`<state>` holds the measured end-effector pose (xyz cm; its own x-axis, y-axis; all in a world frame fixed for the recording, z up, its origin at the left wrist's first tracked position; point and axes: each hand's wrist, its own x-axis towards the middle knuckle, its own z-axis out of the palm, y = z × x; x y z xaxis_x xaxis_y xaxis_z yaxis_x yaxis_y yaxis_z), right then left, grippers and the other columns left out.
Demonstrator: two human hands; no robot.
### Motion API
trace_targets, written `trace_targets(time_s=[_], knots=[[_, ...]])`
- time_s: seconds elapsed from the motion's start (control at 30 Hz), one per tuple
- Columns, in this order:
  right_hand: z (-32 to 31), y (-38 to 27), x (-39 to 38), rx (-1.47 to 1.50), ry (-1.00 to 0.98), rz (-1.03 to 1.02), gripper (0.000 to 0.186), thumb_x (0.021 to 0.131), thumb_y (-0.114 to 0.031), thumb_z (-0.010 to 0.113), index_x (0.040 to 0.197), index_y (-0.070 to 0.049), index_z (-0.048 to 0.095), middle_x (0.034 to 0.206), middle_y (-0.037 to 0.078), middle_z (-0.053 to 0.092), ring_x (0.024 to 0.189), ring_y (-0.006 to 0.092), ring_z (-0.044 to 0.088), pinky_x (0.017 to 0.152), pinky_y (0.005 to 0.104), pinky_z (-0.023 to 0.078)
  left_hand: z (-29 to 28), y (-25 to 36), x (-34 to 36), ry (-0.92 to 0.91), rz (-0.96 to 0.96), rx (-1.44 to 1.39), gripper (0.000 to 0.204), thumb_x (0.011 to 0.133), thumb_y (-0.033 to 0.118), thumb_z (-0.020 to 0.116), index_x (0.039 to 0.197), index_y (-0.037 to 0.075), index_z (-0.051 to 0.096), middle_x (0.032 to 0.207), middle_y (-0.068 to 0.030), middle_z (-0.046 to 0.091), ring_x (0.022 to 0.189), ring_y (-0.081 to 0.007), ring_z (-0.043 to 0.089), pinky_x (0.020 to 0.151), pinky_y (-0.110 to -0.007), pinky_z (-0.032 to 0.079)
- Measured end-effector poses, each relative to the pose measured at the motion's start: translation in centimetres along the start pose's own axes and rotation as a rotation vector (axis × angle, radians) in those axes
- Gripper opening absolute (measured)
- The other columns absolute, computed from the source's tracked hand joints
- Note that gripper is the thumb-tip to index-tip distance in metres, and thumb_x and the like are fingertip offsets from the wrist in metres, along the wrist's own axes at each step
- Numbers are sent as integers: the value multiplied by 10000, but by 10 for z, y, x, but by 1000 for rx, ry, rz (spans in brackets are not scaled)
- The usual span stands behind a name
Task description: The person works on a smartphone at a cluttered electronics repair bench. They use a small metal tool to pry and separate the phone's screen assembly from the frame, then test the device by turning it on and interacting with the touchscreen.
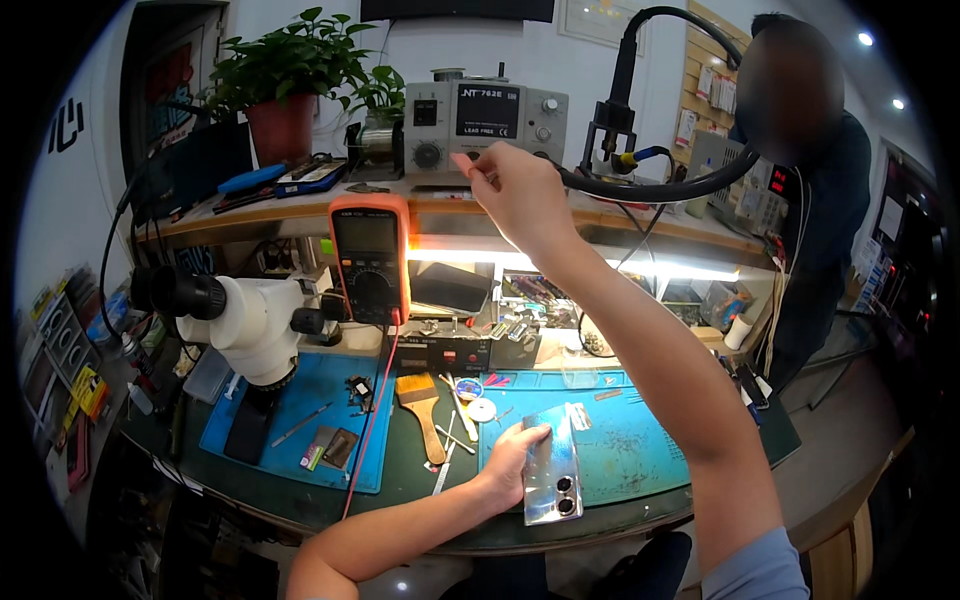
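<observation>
My left hand (510,462) is closed around a smartphone (552,468) above the front of the bench. The phone's shiny silver back faces up, with two round dark camera lenses at its near end. My right hand (522,195) is raised at the far shelf, in front of a grey soldering station (485,120) with knobs and a switch. Its fingers are bent together, and a small pinkish tip shows at their left. Whether that is a fingertip or a held piece, I cannot make out.
A white microscope (255,325) stands at left; an orange multimeter (370,260) leans at the shelf (600,212). A wide brush (420,408) lies between blue mats (630,455). A thick black hose (680,190) arches at right, near another person (820,220). A potted plant (280,130) is on the shelf.
</observation>
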<state>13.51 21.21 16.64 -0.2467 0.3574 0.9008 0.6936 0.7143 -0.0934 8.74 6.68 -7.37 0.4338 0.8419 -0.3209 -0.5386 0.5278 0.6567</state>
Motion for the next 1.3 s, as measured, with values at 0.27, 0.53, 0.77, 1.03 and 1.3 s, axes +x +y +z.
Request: trace_targets(time_s=[0.27, 0.53, 0.77, 1.03, 1.3], knots=[[-78, 20, -143, 482, -328, 504, 205, 870, -159, 630, 975, -7, 717, 910, 59, 726, 773, 95, 637, 722, 266, 520, -15, 13, 2, -18, 182, -112, 249, 974, 113, 545, 1221, 89, 539, 1124, -62, 631, 1048, -221, 619, 919, -427, 522], [-95, 94, -271, -2, -895, 469, 247, 832, -257, 633, 927, -67, 759, 912, 148, 723, 920, 316, 670, 844, 426, 521, 3, 29, -4, -42, 331, -86, 255, 979, 95, 585, 1232, 79, 559, 1161, -51, 645, 1083, -186, 620, 984, -393, 486], [-96, 56, -239, 1316, -909, 1313, 436, 1022, -435, 529, 1161, -49, 676, 1090, 59, 695, 864, 142, 672, 724, 297, 537, 7, 58, -20, -338, 1422, 1200, 235, 823, 61, 705, 1049, 98, 759, 1119, -86, 727, 1079, -278, 637, 990, -430, 452], [-95, 73, -264, 1584, -662, 1127, 512, 948, -205, 682, 1376, 13, 506, 1116, 72, 673, 1020, 119, 630, 763, 276, 560, 10, 45, -16, -261, 1467, 1874, 359, 736, 156, 687, 1009, 361, 798, 1344, 16, 605, 1206, -208, 456, 1066, -396, 338], [-96, 64, -271, 1558, -516, 1043, 459, 947, -129, 674, 1347, 33, 518, 1111, 96, 677, 959, 128, 652, 746, 282, 584, 10, 34, 9, -8, 919, 632, 468, 1009, 169, 521, 1442, 12, 442, 1491, -166, 408, 1421, -355, 352, 1151, -481, 331]])
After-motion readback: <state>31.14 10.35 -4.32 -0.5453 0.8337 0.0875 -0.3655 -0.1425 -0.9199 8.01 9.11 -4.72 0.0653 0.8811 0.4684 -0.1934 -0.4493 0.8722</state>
